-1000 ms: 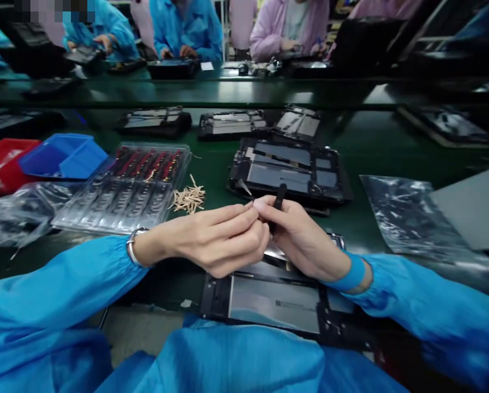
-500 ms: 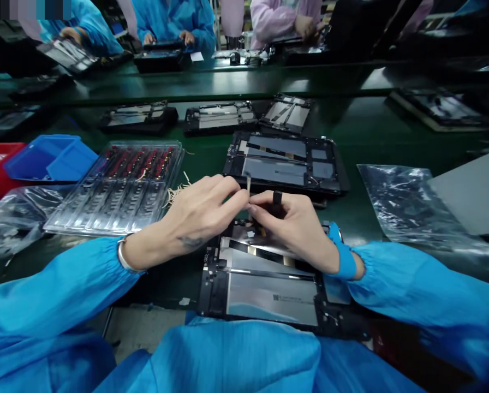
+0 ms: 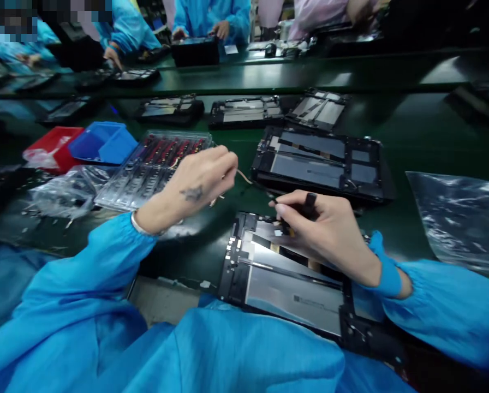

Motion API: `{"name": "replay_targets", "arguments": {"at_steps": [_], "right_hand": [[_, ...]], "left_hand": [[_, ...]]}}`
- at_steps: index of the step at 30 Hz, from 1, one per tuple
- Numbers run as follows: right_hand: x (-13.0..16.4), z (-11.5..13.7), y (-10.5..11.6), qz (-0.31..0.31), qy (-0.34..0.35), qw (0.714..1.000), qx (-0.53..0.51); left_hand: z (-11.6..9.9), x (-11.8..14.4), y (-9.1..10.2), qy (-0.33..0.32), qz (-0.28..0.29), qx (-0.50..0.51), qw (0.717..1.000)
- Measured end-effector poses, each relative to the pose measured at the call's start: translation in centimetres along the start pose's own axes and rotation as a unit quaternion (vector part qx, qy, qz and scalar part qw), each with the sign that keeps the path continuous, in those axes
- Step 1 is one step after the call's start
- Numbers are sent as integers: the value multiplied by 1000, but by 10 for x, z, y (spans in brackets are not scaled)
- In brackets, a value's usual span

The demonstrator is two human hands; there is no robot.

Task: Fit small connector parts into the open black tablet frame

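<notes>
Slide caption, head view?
Left hand pinches a thin tan strip; right hand holds a dark tool above an opened device.

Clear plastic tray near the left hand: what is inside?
Inside the clear plastic tray, red-and-black parts show in the farther half. Nearer contents are too indistinct to name. The left hand covers its near right part, so whatever lies there cannot be seen.

left hand (image 3: 199,177) and right hand (image 3: 328,224) apart, pinched

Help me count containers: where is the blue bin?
In the head view, the blue bin is on the left, between the red bin and the clear tray, beyond the crumpled clear bag.
</notes>
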State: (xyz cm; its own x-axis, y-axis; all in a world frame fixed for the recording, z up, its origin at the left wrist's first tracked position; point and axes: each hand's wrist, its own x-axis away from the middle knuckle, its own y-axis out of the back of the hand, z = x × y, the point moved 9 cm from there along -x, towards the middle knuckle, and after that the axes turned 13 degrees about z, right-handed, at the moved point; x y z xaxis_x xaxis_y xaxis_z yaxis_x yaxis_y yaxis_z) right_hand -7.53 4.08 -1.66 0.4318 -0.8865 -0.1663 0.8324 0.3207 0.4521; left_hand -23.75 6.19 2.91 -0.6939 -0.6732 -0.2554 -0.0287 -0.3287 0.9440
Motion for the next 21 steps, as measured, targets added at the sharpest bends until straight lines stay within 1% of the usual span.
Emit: {"name": "replay_targets", "arguments": {"at_steps": [2,4,6,7,8,9,10,11,12,13,14,15,16,17,18,19,20,21], "right_hand": [[0,-5,1,-1,-23,999,-23],[-1,-8,2,0,-39,998,-39],[-2,-12,1,6,-55,996,-64],[-2,-13,1,7,-62,995,-77],[-2,-14,0,7,-66,994,-87],[-2,-15,-1,7,-69,993,-96],[-2,-15,-2,6,-71,992,-108],[-2,-15,-4,6,-72,990,-119],[-2,-16,-7,7,-74,989,-130],[-1,-16,-9,7,-75,987,-143],[-1,-17,-11,9,-77,985,-153],[-1,-18,-12,10,-76,985,-157],[-1,-18,-12,9,-74,985,-153],[-1,-17,-9,3,-67,988,-141],[-1,-15,-4,-7,-56,991,-124],[-2,-11,2,-17,-40,994,-102],[-3,-7,8,-24,-22,996,-78],[-3,-2,12,-29,-2,998,-56]], "left_hand": [[27,5,-13,43,75,-11,996],[45,13,-27,68,164,-32,984],[51,22,-40,76,237,-33,968],[50,24,-43,73,254,-26,964],[46,24,-45,65,253,-12,965],[39,21,-43,52,231,12,972],[30,17,-40,38,194,52,979],[21,12,-35,26,150,115,982],[12,7,-31,15,108,203,973],[4,2,-29,9,77,307,948],[-4,-4,-31,9,63,414,908],[-11,-10,-34,16,61,508,859],[-17,-15,-36,25,63,578,813],[-21,-20,-37,34,62,620,781],[-24,-25,-36,38,63,637,767],[-25,-29,-33,33,68,635,769],[-27,-33,-30,18,80,617,783],[-29,-37,-28,-1,100,589,802]]}}
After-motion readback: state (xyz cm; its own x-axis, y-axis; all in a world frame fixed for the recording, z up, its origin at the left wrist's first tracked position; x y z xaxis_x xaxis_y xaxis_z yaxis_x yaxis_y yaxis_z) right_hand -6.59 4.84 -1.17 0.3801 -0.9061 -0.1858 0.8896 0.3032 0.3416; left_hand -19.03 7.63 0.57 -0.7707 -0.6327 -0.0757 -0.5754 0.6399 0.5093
